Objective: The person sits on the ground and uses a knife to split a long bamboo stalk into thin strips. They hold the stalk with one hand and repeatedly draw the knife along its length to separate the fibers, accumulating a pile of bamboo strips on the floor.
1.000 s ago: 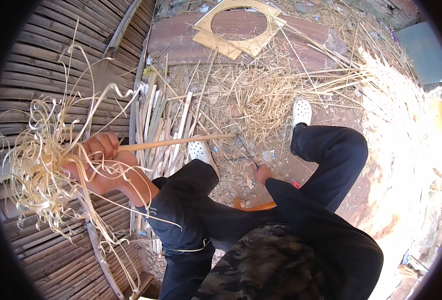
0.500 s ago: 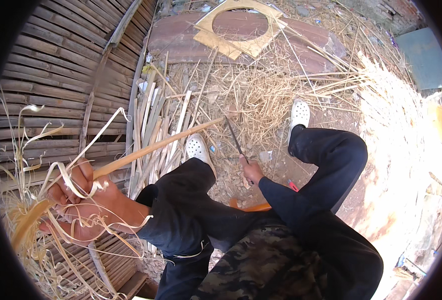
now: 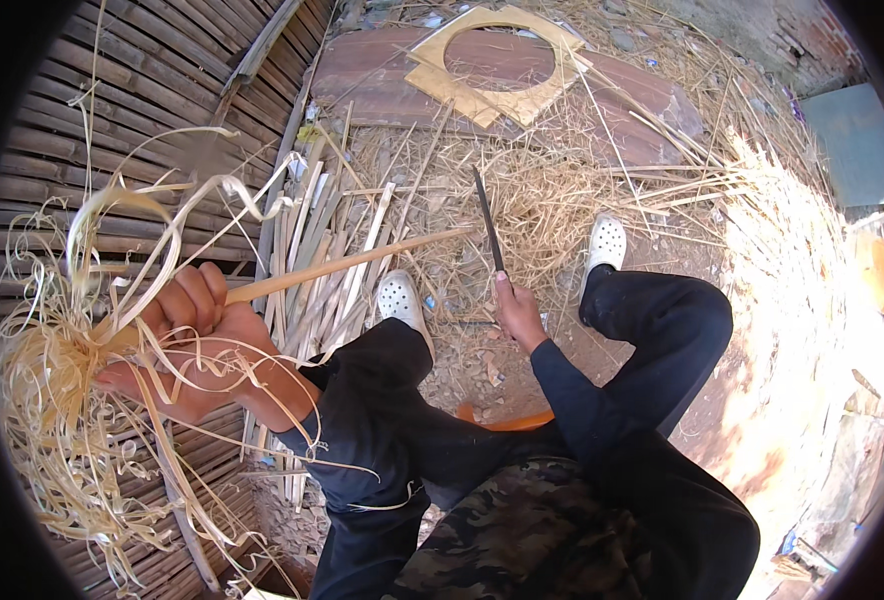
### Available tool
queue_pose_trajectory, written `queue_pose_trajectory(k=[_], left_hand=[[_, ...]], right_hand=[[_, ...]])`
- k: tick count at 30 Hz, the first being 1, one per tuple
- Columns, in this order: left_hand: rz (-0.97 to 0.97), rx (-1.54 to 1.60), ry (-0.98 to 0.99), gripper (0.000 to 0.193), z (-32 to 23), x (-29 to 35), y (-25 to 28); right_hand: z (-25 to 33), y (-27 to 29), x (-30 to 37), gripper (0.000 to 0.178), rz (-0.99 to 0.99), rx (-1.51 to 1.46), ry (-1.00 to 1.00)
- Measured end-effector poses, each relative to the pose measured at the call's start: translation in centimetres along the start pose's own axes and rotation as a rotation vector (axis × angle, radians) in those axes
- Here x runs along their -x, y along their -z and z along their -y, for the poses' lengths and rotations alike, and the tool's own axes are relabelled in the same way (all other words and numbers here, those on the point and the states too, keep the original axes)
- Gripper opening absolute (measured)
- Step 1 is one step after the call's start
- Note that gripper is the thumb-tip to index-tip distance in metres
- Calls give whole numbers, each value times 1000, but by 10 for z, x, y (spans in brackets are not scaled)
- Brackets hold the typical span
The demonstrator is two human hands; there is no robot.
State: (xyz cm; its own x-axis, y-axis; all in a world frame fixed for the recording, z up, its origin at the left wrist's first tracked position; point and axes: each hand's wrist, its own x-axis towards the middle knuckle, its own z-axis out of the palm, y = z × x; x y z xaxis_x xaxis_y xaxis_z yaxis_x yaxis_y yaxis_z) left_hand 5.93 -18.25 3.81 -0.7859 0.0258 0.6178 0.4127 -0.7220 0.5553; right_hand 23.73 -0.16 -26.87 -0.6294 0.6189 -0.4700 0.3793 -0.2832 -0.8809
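Note:
My left hand is closed around a long, thin bamboo strip that points right and slightly away across my left shin. A large tangle of pale curled shavings hangs around that fist, and some curls lie over the wrist. My right hand grips a knife by the handle, mostly hidden in the fingers. Its narrow dark blade points away from me, and its edge is just right of the strip's far tip. Whether the blade touches the strip I cannot tell.
A slatted bamboo wall stands on the left. Cut strips are piled beside my left shoe. Loose shavings cover the ground ahead. A board with a round hole lies on a brown sheet. Under me shows an orange seat.
The knife and right hand have moved slightly right, and the blade now points more straight ahead. The left fist has shifted a little right with the strip; the shavings have swung round.

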Motion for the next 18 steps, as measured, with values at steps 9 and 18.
queue_pose_trajectory(k=[9, 18], left_hand=[[-111, -223, 18, 58, 8, -18, -13], [29, -7, 44, 53, 47, -50, 2]], right_hand=[[63, -16, 1, 52, 69, -19, 575], [-134, -8, -64, 62, 101, 198, -353]])
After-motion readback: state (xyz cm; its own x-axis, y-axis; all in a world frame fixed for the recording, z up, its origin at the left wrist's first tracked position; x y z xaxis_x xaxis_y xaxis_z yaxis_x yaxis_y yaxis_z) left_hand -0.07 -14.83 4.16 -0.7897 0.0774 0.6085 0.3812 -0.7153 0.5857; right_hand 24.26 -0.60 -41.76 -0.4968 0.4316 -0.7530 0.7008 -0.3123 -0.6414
